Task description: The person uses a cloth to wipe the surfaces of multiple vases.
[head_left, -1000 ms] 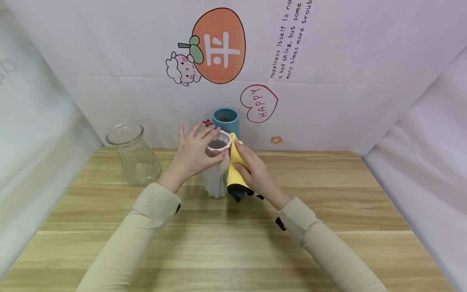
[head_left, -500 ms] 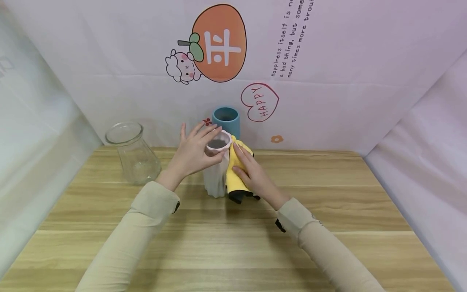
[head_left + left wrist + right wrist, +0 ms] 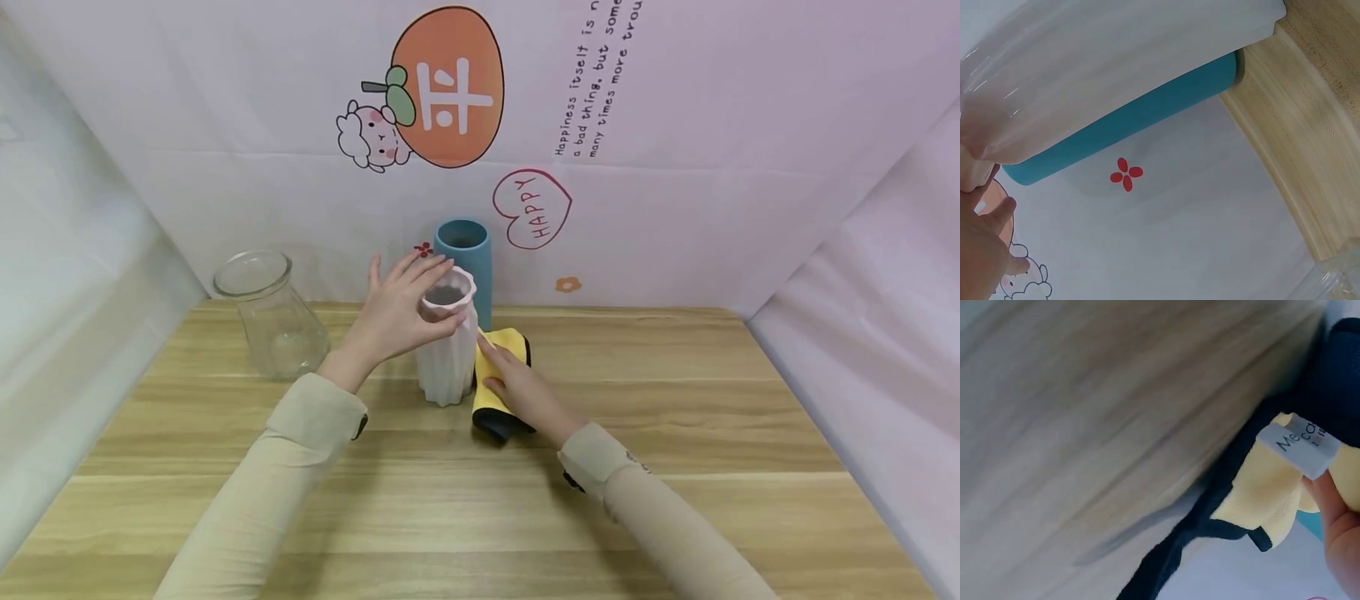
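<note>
A white fluted vase (image 3: 444,367) stands upright on the table, its open mouth facing up. My left hand (image 3: 397,312) grips it at the rim, thumb on the near side and fingers on the far side. In the left wrist view the vase's glossy wall (image 3: 1122,69) fills the top. Against the vase's right side, my right hand (image 3: 525,392) holds a yellow cloth with black edging (image 3: 512,343). The right wrist view shows the cloth (image 3: 1257,487) bunched, with a white printed label (image 3: 1300,447) near the fingers.
Right behind the white vase is a taller-looking blue vase (image 3: 482,279), close to the printed backdrop (image 3: 660,233). A clear glass vase (image 3: 281,337) stands to the left. White curtains (image 3: 885,275) border the wooden table (image 3: 465,517) on both sides.
The right hand has slid the yellow cloth down along the vase's right side, from near the rim to about mid-height. The left hand keeps its grip on the rim.
</note>
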The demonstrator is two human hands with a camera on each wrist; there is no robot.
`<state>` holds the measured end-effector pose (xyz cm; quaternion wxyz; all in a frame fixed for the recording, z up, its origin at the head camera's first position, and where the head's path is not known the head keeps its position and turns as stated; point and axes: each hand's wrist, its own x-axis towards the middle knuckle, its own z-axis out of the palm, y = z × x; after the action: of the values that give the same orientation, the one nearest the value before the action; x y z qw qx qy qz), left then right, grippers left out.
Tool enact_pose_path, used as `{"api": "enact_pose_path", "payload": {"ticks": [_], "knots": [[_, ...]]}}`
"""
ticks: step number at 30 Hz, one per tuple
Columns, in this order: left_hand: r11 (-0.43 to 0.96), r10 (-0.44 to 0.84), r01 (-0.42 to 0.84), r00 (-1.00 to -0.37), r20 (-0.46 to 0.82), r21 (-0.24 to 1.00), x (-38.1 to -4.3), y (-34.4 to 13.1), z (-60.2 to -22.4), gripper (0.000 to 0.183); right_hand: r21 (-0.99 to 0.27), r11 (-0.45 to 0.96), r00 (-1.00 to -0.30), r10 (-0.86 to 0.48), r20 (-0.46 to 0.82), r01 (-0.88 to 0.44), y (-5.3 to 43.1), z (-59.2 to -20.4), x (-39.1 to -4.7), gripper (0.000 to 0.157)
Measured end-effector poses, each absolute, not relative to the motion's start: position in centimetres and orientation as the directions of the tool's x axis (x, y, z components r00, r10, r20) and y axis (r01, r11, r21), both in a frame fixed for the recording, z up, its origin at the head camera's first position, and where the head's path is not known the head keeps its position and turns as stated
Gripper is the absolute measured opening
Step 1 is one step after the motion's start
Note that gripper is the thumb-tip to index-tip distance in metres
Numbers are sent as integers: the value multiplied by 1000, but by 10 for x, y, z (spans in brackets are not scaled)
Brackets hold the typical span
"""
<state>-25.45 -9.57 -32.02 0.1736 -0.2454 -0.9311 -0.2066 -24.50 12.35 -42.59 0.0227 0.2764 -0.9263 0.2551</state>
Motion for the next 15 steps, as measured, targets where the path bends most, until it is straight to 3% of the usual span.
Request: {"api": "enact_pose_path", "payload": {"ticks": [5, 15], "knots": [[813, 360, 520, -802, 476, 262, -254, -96, -322, 71, -435, 742, -856, -487, 170, -509, 122, -426, -244, 67], [827, 352, 521, -772, 529, 212, -252, -94, -324, 66, -449, 666, -803, -478, 356, -595, 127, -413, -247, 62]]}}
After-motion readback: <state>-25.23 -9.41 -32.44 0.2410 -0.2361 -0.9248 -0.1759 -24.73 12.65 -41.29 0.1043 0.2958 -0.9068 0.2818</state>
